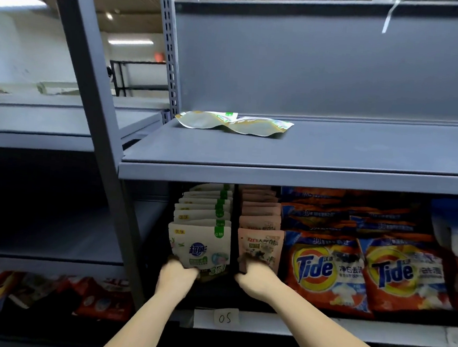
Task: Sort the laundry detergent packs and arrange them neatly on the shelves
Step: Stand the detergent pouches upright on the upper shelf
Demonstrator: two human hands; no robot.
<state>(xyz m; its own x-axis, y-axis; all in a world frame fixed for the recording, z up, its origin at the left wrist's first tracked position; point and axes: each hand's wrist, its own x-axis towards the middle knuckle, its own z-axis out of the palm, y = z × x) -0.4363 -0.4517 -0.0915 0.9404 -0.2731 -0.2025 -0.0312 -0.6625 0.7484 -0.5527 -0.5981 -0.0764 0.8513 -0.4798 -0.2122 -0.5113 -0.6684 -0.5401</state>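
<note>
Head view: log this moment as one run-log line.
left hand grips front white pouch | right hand grips front pink pouch | Tide bags right of them | two pouches flat on upper shelf

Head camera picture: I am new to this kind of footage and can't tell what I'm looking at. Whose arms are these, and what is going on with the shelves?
There is no machine here. A person wears a camera on the head, so you look forward and down along their own bare arms. The left hand grips the front white pack of a standing row. The right hand grips the front pink pack of the row beside it. To the right lie orange Tide bags. On the upper shelf two white packs lie flat. A tag on the lower shelf edge reads 05.
</note>
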